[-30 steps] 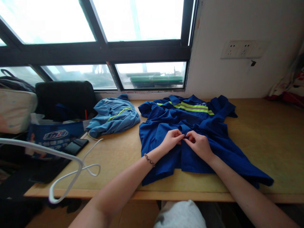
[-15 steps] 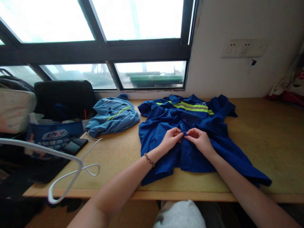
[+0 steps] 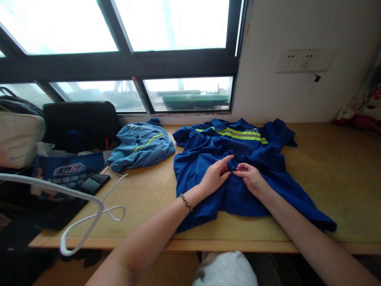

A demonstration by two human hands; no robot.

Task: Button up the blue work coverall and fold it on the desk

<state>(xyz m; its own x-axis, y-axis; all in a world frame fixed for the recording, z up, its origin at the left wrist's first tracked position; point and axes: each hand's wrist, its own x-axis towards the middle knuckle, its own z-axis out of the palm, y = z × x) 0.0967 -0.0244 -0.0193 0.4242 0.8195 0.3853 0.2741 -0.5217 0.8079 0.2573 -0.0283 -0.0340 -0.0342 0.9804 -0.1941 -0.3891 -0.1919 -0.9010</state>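
Bracing the wrists lightly on the table (image 3: 149,214) would probably steady the fingertips, since both forearms reach across its plain wooden front edge. To the left, a smooth white cable (image 3: 35,180) makes a loose loop. Straight ahead, the dark blue shirt (image 3: 262,159) lies spread on the tabletop, its lower hem close to the edge. The left hand (image 3: 216,174), with a knobbly brown bracelet (image 3: 186,202) at the wrist, has thumb and forefinger parted and the other fingers curled; whether they grip cloth I cannot tell. Opposite, the right hand (image 3: 253,180) appears to pinch a small fold at the middle of the shirt between thumb and forefinger. For such fine fingertip work, I would leave the fabric slack, avoid tugging sideways, and smooth the bunched cloth around the fingers. The weave looks matt and fairly sturdy, rumpled into deep, soft creases. Beyond the hands, bright yellow-green stripes (image 3: 242,134) run flat across the chest, below a pointed collar (image 3: 219,125). A light blue shirt (image 3: 143,149) forms a crumpled, rounded heap to the left. Farthest off, behind the straight black bars of the window (image 3: 187,65), lie long green rolls (image 3: 196,101).
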